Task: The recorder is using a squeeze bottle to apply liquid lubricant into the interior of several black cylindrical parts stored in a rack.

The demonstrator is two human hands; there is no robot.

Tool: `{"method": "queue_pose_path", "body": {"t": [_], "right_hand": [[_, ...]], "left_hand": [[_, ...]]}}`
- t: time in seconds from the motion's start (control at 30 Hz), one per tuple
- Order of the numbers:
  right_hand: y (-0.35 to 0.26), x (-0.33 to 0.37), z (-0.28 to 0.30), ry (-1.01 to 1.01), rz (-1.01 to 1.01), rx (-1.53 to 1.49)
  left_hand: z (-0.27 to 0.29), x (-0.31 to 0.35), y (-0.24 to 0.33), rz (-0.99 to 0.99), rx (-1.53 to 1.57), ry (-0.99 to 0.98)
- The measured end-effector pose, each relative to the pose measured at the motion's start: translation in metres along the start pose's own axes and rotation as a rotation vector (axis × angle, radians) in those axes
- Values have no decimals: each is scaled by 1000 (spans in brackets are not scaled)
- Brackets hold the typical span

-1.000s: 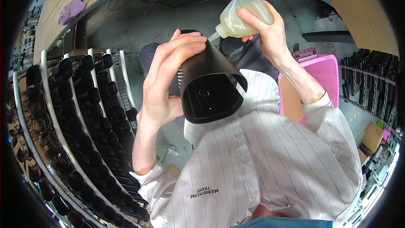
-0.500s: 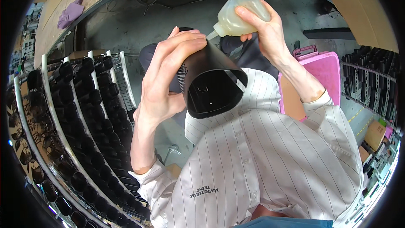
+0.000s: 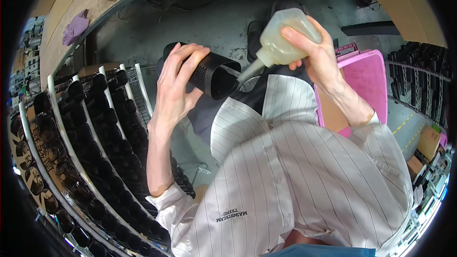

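Note:
My left hand (image 3: 178, 78) is wrapped round a black, hollow plastic housing (image 3: 223, 77) with a perforated patch on its side. The housing's open end faces right and toward me. In my right hand (image 3: 316, 50) is a translucent squeeze bottle (image 3: 281, 35) holding a pale yellowish liquid, tilted with its nozzle pointing down and left. The nozzle tip is at the rim of the housing's open end; whether it touches the rim I cannot tell.
At my left stands a rack (image 3: 90, 128) with white rails and rows of black housings. A pink crate (image 3: 369, 78) with cardboard in it is at my right, with a wire shelf (image 3: 416, 85) of black parts beyond. A purple cloth (image 3: 76, 27) lies at the far left.
The housing has turned and moved left, away from my body. The bottle has shifted slightly right and toward me, its nozzle going from the housing's far end to its open near end.

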State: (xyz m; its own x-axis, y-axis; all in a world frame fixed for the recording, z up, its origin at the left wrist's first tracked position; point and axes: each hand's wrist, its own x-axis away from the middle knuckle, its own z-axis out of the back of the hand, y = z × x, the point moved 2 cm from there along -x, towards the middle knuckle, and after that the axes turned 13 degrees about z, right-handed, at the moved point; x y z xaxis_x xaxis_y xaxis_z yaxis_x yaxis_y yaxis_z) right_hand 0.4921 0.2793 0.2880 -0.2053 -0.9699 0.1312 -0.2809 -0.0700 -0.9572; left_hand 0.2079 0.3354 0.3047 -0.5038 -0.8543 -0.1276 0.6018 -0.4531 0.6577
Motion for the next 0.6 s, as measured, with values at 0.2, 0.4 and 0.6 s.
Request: {"method": "queue_pose_path", "body": {"t": [0.2, 0.4, 0.6], "right_hand": [[-7, 3, 2, 116, -242, -446], [-18, -19, -12, 35, -56, -693], [-12, -51, -16, -24, 136, -612]], "left_hand": [[8, 9, -26, 285, 466, -46], [-23, 12, -18, 575, 1497, -312], [-39, 10, 27, 694, 1930, -451]]}}
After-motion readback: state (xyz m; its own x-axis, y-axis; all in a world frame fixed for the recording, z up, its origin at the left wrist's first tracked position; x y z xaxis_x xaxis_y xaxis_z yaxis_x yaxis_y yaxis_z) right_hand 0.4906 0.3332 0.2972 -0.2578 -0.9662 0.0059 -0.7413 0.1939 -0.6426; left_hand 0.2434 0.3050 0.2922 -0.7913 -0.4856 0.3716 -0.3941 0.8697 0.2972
